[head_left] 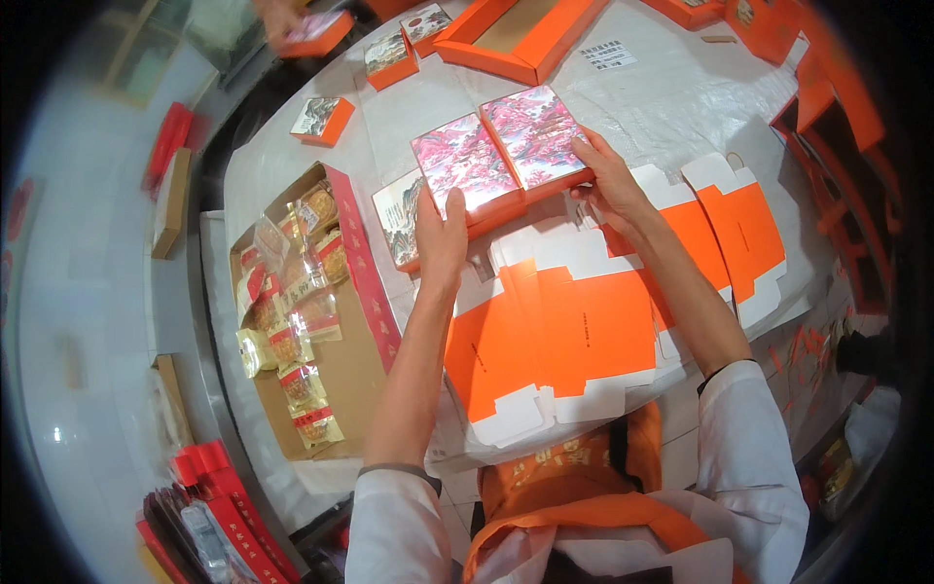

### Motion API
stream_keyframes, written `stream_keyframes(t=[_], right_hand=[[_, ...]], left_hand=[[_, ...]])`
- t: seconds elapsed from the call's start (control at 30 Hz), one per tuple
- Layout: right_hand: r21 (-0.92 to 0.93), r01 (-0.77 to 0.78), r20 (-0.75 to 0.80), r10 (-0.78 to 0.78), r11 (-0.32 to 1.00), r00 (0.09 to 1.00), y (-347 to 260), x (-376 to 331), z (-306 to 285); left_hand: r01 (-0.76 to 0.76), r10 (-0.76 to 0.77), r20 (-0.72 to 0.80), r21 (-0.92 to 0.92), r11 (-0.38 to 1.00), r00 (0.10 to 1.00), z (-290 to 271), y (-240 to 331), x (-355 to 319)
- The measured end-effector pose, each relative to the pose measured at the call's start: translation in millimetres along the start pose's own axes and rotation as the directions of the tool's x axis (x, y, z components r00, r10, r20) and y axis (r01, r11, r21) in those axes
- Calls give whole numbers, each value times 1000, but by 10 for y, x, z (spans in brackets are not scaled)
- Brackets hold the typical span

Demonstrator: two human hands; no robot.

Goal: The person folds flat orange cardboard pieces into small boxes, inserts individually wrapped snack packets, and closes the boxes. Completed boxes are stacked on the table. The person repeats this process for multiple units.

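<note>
Two small gift boxes with pink blossom lids and orange sides sit side by side between my hands. My left hand (pixel 442 232) closes on the near left end of the left pink box (pixel 461 164). Around the right end of the right pink box (pixel 534 134), the fingers of my right hand (pixel 610 181) are wrapped, thumb on the lid edge. A box with a grey landscape print (pixel 400 220) lies just left of my left hand, partly hidden by it. Below my wrists lie flat orange-and-white carton blanks (pixel 603 329), in overlapping stacks.
An open cardboard carton (pixel 362 389) at left holds several wrapped pastries (pixel 300 391). Small landscape-print boxes (pixel 323 119) and an orange tray (pixel 530 68) stand at the far side. Another person's hand (pixel 280 21) touches a pink-topped box there. Orange boxes (pixel 837 185) crowd the right edge.
</note>
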State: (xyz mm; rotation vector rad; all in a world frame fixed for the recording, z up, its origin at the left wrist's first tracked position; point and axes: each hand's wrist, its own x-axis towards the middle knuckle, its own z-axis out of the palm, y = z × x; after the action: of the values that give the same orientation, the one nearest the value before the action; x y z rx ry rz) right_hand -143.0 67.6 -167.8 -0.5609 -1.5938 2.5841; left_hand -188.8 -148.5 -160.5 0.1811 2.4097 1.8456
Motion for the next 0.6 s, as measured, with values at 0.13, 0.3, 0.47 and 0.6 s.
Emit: stream_keyframes(t=[0.13, 0.3, 0.47, 0.6], right_hand=[[-9, -23, -14, 22, 1000, 1000, -27, -21, -35], [-5, -23, -11, 23, 1000, 1000, -50, -26, -14], [-10, 12, -3, -12, 1000, 1000, -70, 17, -80], [-43, 54, -62, -56, 998, 997, -159, 117, -165]], left_hand=[[48, -49, -34, -41, 998, 998, 24, 2, 37], [-25, 39, -106, 126, 992, 994, 42, -113, 60], [-33, 58, -120, 208, 978, 991, 42, -227, 49], [-84, 117, -115, 260, 962, 986, 44, -224, 32]])
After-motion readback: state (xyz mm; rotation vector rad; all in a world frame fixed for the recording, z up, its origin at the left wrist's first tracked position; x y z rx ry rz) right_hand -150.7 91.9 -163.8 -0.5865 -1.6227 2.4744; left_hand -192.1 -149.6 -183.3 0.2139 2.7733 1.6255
